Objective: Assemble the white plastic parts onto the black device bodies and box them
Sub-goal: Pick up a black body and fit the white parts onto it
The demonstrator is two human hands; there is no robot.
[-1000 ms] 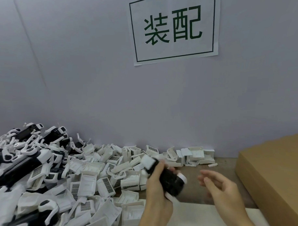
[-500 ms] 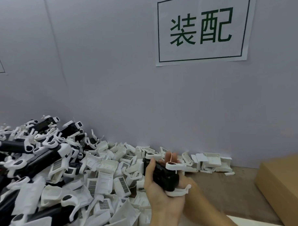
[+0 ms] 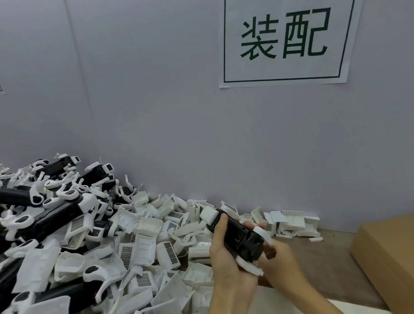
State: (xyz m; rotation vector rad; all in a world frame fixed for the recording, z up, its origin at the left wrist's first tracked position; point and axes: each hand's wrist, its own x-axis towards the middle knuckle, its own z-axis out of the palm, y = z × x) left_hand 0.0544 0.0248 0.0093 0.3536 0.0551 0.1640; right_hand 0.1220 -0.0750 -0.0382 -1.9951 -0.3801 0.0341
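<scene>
My left hand (image 3: pixel 224 257) grips a black device body (image 3: pixel 239 238) that carries a white cap at its far end and a curved white clip (image 3: pixel 262 234) at its near end. Its thumb lies along the top of the body. My right hand (image 3: pixel 279 262) comes in from below right and its fingers curl round the near end of the body, at the white clip. Both hands hover above the tabletop, just right of a big heap of loose white plastic parts (image 3: pixel 143 243).
Assembled black bodies with white parts (image 3: pixel 51 216) are stacked at the far left of the heap. A brown cardboard box (image 3: pixel 397 249) stands at the right. A grey wall with a printed sign (image 3: pixel 284 36) is close behind. Brown tabletop (image 3: pixel 322 251) shows between heap and box.
My right hand, open and apart from the device a second ago, now holds its near end. The device has been turned in my left hand, and the view has swung left.
</scene>
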